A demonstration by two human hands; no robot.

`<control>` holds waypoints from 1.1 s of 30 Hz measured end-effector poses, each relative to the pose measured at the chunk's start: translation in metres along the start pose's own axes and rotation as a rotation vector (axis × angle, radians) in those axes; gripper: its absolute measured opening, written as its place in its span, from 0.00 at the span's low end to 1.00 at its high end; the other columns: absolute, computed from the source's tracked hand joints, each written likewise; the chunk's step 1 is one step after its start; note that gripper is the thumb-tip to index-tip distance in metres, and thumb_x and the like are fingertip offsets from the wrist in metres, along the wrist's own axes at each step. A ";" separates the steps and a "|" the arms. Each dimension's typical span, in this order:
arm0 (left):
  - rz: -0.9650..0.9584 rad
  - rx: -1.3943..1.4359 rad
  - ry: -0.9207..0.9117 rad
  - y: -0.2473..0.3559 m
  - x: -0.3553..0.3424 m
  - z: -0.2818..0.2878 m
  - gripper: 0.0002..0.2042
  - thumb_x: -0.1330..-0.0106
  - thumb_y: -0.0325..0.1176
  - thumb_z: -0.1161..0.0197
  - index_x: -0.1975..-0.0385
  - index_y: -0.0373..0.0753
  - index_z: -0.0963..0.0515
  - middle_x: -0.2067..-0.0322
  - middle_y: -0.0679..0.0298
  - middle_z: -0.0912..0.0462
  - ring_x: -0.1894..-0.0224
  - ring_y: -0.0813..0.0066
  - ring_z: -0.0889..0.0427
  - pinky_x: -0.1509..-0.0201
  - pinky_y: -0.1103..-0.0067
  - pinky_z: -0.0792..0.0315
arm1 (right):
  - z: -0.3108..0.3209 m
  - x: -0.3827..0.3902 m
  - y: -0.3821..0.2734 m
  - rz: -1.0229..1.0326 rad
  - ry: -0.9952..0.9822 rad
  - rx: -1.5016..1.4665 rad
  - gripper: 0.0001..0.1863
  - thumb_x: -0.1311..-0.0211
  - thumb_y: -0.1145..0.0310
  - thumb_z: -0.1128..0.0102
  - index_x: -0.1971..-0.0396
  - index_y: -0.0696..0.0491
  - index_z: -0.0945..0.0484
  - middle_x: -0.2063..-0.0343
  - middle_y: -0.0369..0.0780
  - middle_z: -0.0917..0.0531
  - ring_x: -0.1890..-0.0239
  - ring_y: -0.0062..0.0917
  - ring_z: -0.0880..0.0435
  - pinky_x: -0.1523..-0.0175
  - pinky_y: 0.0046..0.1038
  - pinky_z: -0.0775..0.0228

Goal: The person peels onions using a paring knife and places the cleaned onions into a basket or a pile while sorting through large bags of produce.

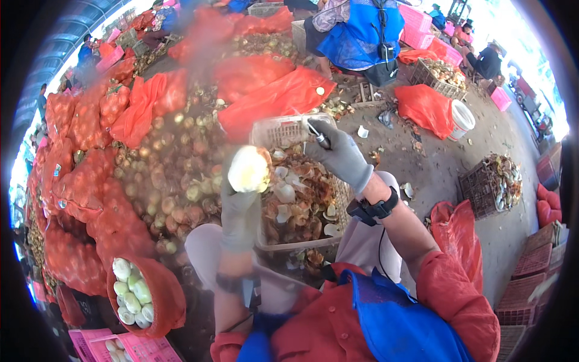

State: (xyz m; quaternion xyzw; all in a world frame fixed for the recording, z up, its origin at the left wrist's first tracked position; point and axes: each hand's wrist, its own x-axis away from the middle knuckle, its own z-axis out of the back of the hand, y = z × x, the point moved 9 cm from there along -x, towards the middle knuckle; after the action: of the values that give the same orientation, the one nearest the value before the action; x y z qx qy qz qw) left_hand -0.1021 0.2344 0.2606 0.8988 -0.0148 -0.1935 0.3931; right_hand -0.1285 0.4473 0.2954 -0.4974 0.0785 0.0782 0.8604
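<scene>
A pale onion (246,170), just left of centre, is in the grip of the left hand (239,208); upper centre, the right hand (344,158) clasps a knife (321,141). Below, peelings (298,202) fill a crate (301,245); red sacks (75,256) line the frame's left.

Your right hand (341,154), at two o'clock, and your left hand (239,214), at eight, wear grey gloves. Your black wrist strap (386,209) at four o'clock carries a dark boxy device (360,212), with a thin black cable (381,253) below; a blurred dark wrist unit (250,292) shows at seven. You wear a red buttoned shirt (329,320) toward six, a bright blue vest (398,320) at five and pale trousers (205,247) at eight.
</scene>
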 end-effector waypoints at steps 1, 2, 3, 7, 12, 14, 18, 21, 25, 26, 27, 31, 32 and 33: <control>-0.064 -0.228 0.082 0.000 -0.004 0.009 0.38 0.42 0.37 0.26 0.32 0.33 0.35 0.39 0.56 0.24 0.39 0.67 0.22 0.32 0.71 0.28 | 0.003 0.004 -0.001 -0.016 0.000 -0.065 0.29 0.37 0.65 0.32 0.38 0.60 0.28 0.70 0.37 0.18 0.69 0.16 0.22 0.64 0.24 0.28; -0.132 -0.461 0.158 0.003 -0.009 0.015 0.37 0.43 0.33 0.25 0.33 0.33 0.35 0.40 0.56 0.23 0.41 0.68 0.21 0.35 0.72 0.26 | 0.007 0.007 -0.006 -0.026 0.004 -0.133 0.35 0.39 0.60 0.30 0.35 0.60 0.31 0.69 0.45 0.15 0.68 0.23 0.15 0.62 0.32 0.23; -0.285 -0.622 0.103 0.009 -0.010 0.016 0.39 0.46 0.34 0.20 0.35 0.35 0.34 0.44 0.56 0.22 0.44 0.68 0.20 0.39 0.73 0.23 | -0.004 0.013 -0.021 0.006 -0.054 -0.266 0.42 0.42 0.56 0.25 0.33 0.60 0.34 0.57 0.50 0.15 0.62 0.29 0.13 0.56 0.34 0.22; -0.630 -1.191 0.100 0.025 -0.004 -0.022 0.45 0.52 0.41 0.14 0.36 0.35 0.35 0.49 0.57 0.23 0.48 0.67 0.19 0.43 0.73 0.22 | -0.026 0.021 -0.033 0.123 -0.104 -0.120 0.43 0.44 0.55 0.24 0.34 0.60 0.34 0.51 0.54 0.16 0.54 0.33 0.13 0.49 0.32 0.22; -0.380 -1.061 0.110 0.032 0.002 -0.026 0.40 0.49 0.31 0.19 0.37 0.34 0.36 0.48 0.56 0.23 0.48 0.66 0.19 0.44 0.73 0.21 | -0.037 0.022 -0.031 -0.010 -0.252 -0.108 0.24 0.40 0.58 0.31 0.49 0.56 0.21 0.68 0.48 0.13 0.65 0.38 0.12 0.58 0.37 0.22; -0.176 -0.647 0.112 0.009 0.003 -0.007 0.38 0.49 0.28 0.21 0.37 0.34 0.34 0.46 0.56 0.23 0.46 0.67 0.19 0.42 0.72 0.22 | -0.033 0.021 -0.023 0.224 -0.149 0.030 0.17 0.39 0.59 0.33 0.56 0.56 0.19 0.69 0.49 0.14 0.70 0.40 0.13 0.63 0.39 0.23; -0.114 -0.615 0.045 -0.006 0.005 -0.012 0.42 0.51 0.23 0.22 0.34 0.37 0.38 0.46 0.57 0.22 0.45 0.68 0.19 0.43 0.71 0.19 | -0.008 0.033 -0.038 0.111 -0.230 0.106 0.17 0.37 0.66 0.35 0.51 0.57 0.19 0.77 0.43 0.16 0.76 0.26 0.16 0.69 0.30 0.26; 0.021 -0.157 0.025 -0.007 0.006 0.000 0.40 0.48 0.25 0.24 0.33 0.37 0.37 0.47 0.57 0.20 0.45 0.68 0.18 0.43 0.72 0.20 | 0.010 0.018 -0.021 0.090 -0.153 0.154 0.19 0.38 0.67 0.34 0.49 0.57 0.19 0.76 0.42 0.15 0.77 0.26 0.18 0.69 0.31 0.27; 0.037 -0.042 0.017 -0.003 -0.002 0.000 0.41 0.48 0.23 0.27 0.31 0.36 0.37 0.45 0.58 0.21 0.45 0.68 0.18 0.43 0.72 0.20 | 0.018 0.002 -0.006 0.085 -0.043 0.148 0.18 0.38 0.70 0.37 0.48 0.57 0.18 0.71 0.44 0.13 0.73 0.29 0.16 0.65 0.32 0.26; 0.057 -0.135 0.068 -0.007 -0.005 0.004 0.41 0.48 0.22 0.27 0.31 0.36 0.37 0.45 0.59 0.21 0.46 0.69 0.18 0.43 0.73 0.21 | 0.016 0.004 -0.014 0.091 -0.052 0.241 0.18 0.38 0.71 0.38 0.48 0.57 0.18 0.67 0.44 0.12 0.71 0.29 0.15 0.64 0.32 0.25; 0.027 -0.342 0.076 -0.003 -0.005 -0.005 0.40 0.47 0.22 0.28 0.30 0.35 0.37 0.45 0.59 0.22 0.46 0.70 0.19 0.41 0.73 0.22 | 0.016 0.008 -0.031 0.338 0.046 0.135 0.17 0.37 0.72 0.39 0.49 0.57 0.17 0.57 0.43 0.12 0.64 0.25 0.13 0.59 0.30 0.22; -0.049 -0.372 -0.049 -0.012 -0.006 -0.013 0.37 0.44 0.23 0.30 0.31 0.35 0.37 0.43 0.57 0.23 0.41 0.69 0.22 0.37 0.72 0.25 | -0.017 0.016 -0.037 0.291 -0.196 -0.121 0.26 0.38 0.68 0.34 0.39 0.56 0.24 0.53 0.42 0.13 0.58 0.23 0.14 0.53 0.28 0.21; -0.048 -0.368 -0.057 -0.010 -0.004 -0.013 0.37 0.44 0.23 0.30 0.31 0.35 0.37 0.43 0.57 0.23 0.41 0.69 0.22 0.37 0.72 0.25 | -0.027 0.020 -0.038 0.300 -0.273 -0.215 0.31 0.38 0.67 0.33 0.35 0.56 0.27 0.52 0.42 0.14 0.56 0.22 0.14 0.51 0.27 0.21; -0.004 -0.361 -0.079 -0.011 -0.002 -0.013 0.36 0.44 0.23 0.30 0.32 0.35 0.36 0.43 0.57 0.23 0.41 0.68 0.21 0.37 0.72 0.25 | -0.030 0.022 -0.037 0.255 -0.317 -0.230 0.30 0.39 0.70 0.35 0.35 0.57 0.27 0.57 0.38 0.15 0.61 0.18 0.18 0.55 0.25 0.24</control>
State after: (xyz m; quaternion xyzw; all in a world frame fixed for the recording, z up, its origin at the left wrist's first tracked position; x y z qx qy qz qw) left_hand -0.1005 0.2516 0.2619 0.8054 0.0067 -0.2289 0.5467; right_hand -0.1014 0.4041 0.3066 -0.5598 -0.0046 0.2720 0.7827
